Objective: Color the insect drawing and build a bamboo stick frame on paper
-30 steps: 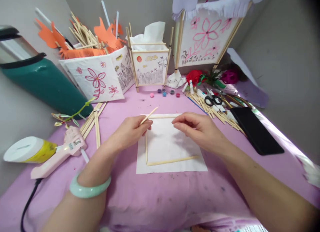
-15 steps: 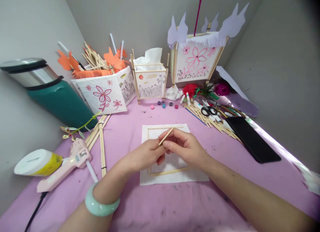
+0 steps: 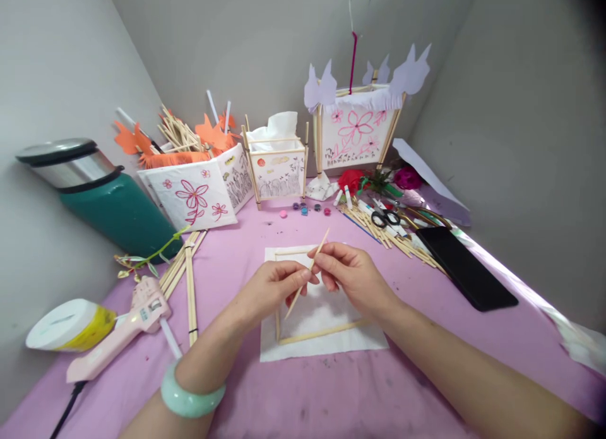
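Observation:
Between my hands a thin wooden stick (image 3: 323, 238) slants from upper right to lower left. My left hand (image 3: 279, 284) pinches it near its middle, thumb on top. Higher up, the fingertips of my right hand (image 3: 348, 268) are closed on the same stick. Below them a sheet of white paper (image 3: 331, 348) lies flat, and on it rests a rectangular frame of wooden sticks (image 3: 322, 331). My hands cover part of the frame's upper and right sides.
Left stand a teal bottle (image 3: 118, 205), a pink glue gun (image 3: 123, 331), a white-and-yellow bottle (image 3: 71, 325) and bundled sticks (image 3: 190, 294). Decorated paper lanterns (image 3: 279, 174) line the back. To the right are loose sticks (image 3: 402, 243), scissors (image 3: 386, 218) and a black phone (image 3: 466, 268).
The stick has turned steeper, and more of it shows below my left hand. My fingers have shifted along it. The whole view has tilted slightly upward.

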`<state>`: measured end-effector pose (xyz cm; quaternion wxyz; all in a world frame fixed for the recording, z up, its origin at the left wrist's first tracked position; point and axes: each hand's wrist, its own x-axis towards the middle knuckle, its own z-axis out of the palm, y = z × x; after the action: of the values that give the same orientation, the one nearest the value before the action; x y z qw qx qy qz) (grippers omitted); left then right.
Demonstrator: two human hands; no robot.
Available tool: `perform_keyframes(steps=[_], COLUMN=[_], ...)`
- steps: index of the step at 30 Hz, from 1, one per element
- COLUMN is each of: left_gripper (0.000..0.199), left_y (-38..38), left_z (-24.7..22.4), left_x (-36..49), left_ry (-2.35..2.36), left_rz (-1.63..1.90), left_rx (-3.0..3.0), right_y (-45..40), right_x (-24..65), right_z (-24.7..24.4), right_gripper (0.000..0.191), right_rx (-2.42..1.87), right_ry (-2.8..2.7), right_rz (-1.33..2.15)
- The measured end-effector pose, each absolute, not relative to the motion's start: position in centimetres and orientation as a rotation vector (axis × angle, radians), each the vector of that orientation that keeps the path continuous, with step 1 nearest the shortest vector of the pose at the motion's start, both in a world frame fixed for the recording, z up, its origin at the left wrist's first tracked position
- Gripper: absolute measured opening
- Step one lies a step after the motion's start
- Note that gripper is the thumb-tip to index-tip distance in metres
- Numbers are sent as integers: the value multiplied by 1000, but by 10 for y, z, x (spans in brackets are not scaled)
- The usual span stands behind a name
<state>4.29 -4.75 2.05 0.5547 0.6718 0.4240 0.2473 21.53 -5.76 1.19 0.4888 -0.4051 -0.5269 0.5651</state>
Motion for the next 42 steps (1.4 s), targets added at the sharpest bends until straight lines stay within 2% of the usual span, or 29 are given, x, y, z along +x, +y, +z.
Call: perform_keyframes(steps=[5,10,20,27,42], left_gripper=[32,22,15,11,15], left_y=[-50,-54,-72,-76,-75], left_z=[19,18,12,7,7], left_x=[53,57,70,71,70], left_ry=[1085,1212,1044,1036,1039], left_rz=[611,684,227,117,86], left_rx=[1650,1942,2350,2422,2400], right_y=[-50,-37,-30,-32,-32], right_x=[235,267,285,287,285], right_z=[19,25,20,23,18], right_gripper=[24,24,24,26,26], right_rx=[-1054,-1201,-1510,-1844,-1920], right_ry=[-1300,-1256,-1480,-1811,-2100], right_rz=[1280,1072,1069,1017,969])
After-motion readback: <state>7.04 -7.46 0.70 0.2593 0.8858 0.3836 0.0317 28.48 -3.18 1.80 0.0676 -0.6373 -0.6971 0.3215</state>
